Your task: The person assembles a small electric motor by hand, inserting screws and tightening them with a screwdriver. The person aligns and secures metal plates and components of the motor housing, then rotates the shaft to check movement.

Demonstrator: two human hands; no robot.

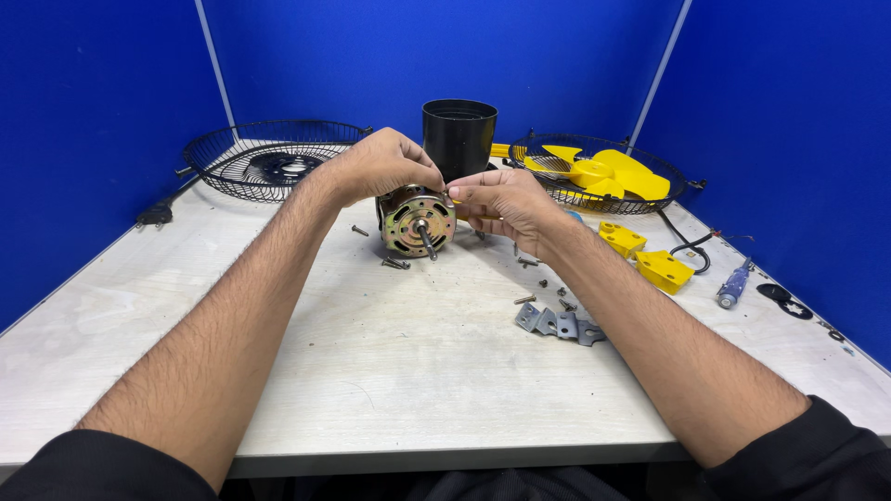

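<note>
Fingers of both my left hand (380, 167) and right hand (501, 199) pinch at the motor (416, 221) top — likely seating a screw — next, steady alignment.

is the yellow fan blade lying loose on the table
No, the yellow fan blade sits inside the wire fan guard at the far right of the table, not on the bare tabletop.
</note>
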